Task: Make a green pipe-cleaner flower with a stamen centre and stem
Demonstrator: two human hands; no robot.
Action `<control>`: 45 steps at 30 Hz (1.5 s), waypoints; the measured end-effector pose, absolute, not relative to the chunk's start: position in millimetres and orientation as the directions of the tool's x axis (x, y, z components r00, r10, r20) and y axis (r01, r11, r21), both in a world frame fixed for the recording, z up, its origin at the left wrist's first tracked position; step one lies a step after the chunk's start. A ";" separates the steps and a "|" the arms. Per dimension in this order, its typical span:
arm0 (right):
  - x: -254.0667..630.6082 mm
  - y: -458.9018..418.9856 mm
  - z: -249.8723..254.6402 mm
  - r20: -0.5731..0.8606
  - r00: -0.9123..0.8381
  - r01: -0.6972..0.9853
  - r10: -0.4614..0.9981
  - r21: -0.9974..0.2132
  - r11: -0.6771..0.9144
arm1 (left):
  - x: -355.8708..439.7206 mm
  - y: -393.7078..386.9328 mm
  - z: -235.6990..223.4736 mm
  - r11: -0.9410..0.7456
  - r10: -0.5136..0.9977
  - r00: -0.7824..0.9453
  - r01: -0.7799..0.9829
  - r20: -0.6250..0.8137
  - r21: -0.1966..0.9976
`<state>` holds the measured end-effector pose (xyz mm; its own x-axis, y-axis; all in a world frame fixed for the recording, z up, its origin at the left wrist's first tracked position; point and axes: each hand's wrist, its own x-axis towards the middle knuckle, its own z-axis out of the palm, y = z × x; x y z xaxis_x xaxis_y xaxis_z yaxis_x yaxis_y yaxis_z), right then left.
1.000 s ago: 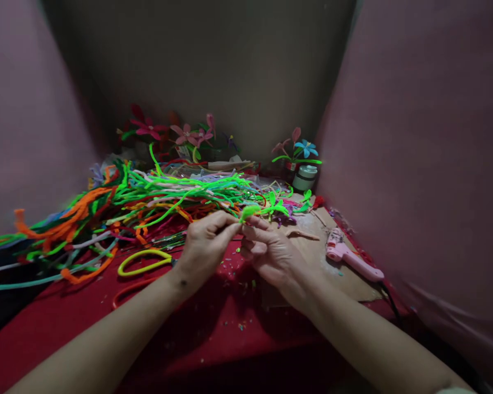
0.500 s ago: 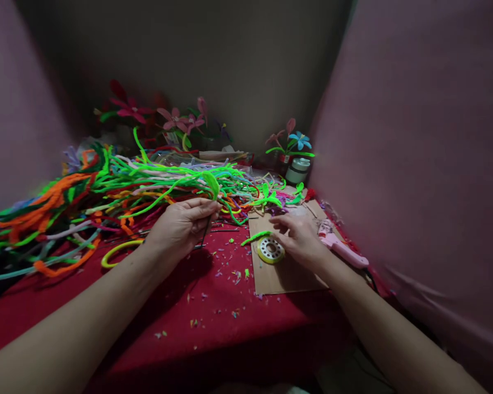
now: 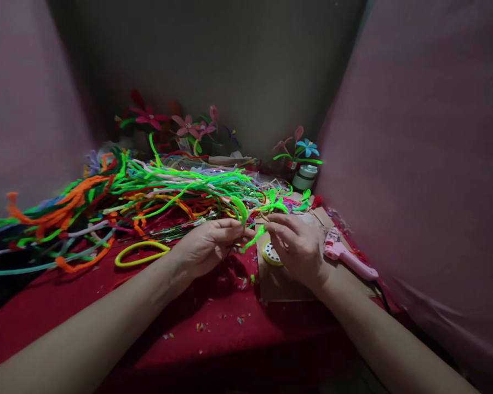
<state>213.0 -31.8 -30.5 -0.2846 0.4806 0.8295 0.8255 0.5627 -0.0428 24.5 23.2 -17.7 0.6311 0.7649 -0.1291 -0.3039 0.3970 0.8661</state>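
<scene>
My left hand (image 3: 213,243) is closed in a pinch on a bright green pipe-cleaner leaf (image 3: 240,209), which stands up above the fingers on a dark stem. To its right, my right hand (image 3: 298,243) pinches a short green pipe cleaner (image 3: 253,239) whose free end slants down toward the left hand. Below the right fingers lies a yellow-rimmed roll of tape (image 3: 270,253), partly covered by that hand, on a piece of cardboard (image 3: 285,287). Where the two green pieces meet, I cannot tell whether they touch.
A pile of coloured pipe cleaners (image 3: 181,183) spreads across the left and back. A pink glue gun (image 3: 349,258) lies at the right. Behind stand pipe-cleaner flowers (image 3: 150,116) and a pale green jar (image 3: 304,178). Scraps dot the red cloth (image 3: 213,350); a yellow loop (image 3: 142,254) lies left.
My right hand has picked up the short green pipe cleaner from beside the tape roll. Both hands are now closer together, and the view has shifted slightly.
</scene>
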 end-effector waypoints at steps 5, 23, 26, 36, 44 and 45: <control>206.4 -32.4 -33.9 0.803 -0.383 0.791 0.456 0.030 0.611 | 27.2 12.9 -15.7 0.358 0.704 0.706 -0.249 -0.085 0.900; 191.3 -31.9 -34.8 0.885 -0.146 0.834 0.443 -0.130 0.536 | 36.4 3.5 -15.1 0.350 0.724 0.690 -0.343 -0.019 0.871; 191.7 -31.0 -34.3 0.862 -0.115 0.800 0.493 -0.214 0.561 | 37.4 3.4 -12.1 0.339 0.736 0.677 -0.345 -0.018 0.875; 287.2 -95.5 -47.4 0.662 0.129 0.961 0.739 -0.268 0.072 | 17.9 18.3 -5.0 0.217 0.809 0.588 -0.339 0.026 0.915; 334.4 -111.5 -67.7 0.406 0.258 0.960 0.877 -0.001 -0.281 | 16.1 18.0 0.5 0.202 0.798 0.602 -0.309 0.027 0.929; 335.2 -110.3 -69.4 0.409 0.256 0.960 0.876 -0.002 -0.280 | 16.3 18.2 -0.4 0.199 0.797 0.604 -0.310 0.031 0.930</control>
